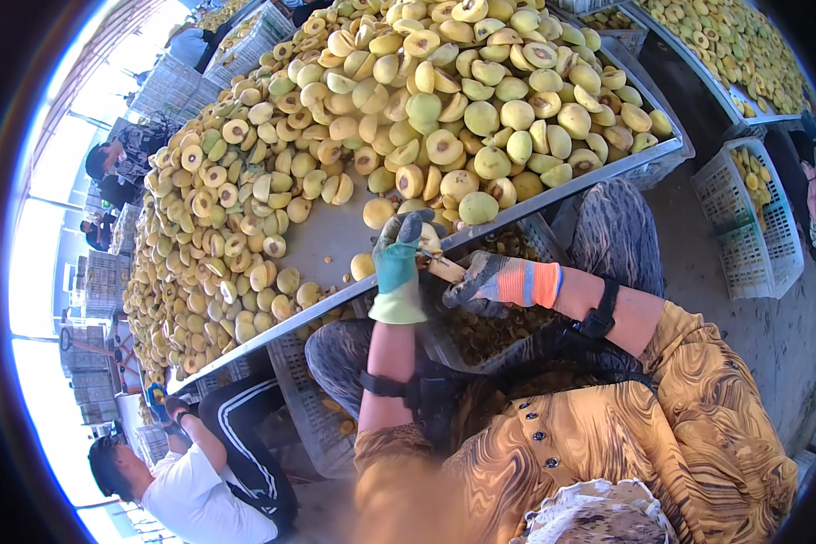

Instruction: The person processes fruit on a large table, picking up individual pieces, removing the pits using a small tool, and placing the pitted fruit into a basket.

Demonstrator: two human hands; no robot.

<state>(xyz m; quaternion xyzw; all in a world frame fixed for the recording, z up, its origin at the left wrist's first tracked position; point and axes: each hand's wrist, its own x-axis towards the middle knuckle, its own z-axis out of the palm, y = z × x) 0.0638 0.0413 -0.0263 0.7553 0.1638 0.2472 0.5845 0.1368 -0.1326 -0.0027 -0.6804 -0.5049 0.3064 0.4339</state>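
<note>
My left hand (397, 276), in a teal and grey glove with a pale cuff, is closed around a cut yellow peach (429, 238) at the table's near edge. Fingers of my right hand (491, 279), in a grey glove with an orange cuff, are wrapped round a small tool with a pale wooden handle (446, 268). The tool points at the peach and appears to meet it; its working end is hidden by the fruit and my left fingers. Just beyond my hands lie whole and halved peaches (462, 186), many halves showing brown centres.
A metal-edged table (335, 238) bears the large peach heap. Below my hands sits a crate of dark scraps (503, 343); another pale crate (322, 426) stands left of my legs. A white crate (752, 245) stands at right. A co-worker (199, 494) sits at lower left.
</note>
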